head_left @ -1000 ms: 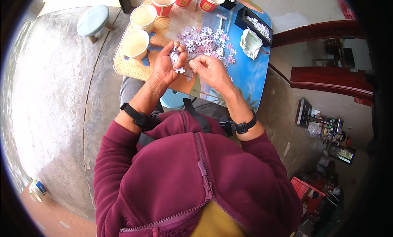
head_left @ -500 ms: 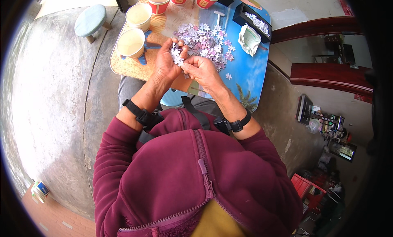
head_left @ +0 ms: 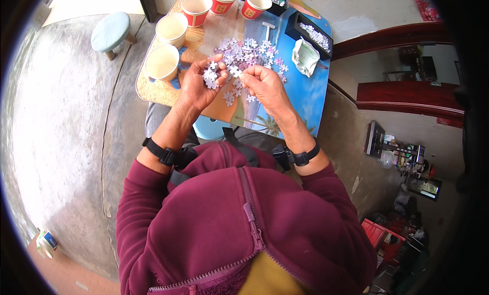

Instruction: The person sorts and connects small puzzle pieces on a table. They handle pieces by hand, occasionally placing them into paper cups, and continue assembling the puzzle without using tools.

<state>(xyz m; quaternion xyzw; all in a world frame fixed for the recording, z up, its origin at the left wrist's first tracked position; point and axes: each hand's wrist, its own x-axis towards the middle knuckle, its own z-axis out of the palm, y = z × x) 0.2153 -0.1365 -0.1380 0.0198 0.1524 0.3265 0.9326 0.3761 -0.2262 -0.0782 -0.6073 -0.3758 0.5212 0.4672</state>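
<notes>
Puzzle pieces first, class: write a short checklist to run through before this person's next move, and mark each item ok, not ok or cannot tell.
1. Left hand cups a handful of puzzle pieces: ok.
2. Right hand pinches one piece at its fingertips: ok.
3. Both hands are over the table, so a dropped piece would likely land on it: ok.
4. Loose pile lies within easy reach beyond the hands: ok.
5. Cups stand upright and apart from the hands: ok.
6. Which way the pinched piece faces: cannot tell.
</notes>
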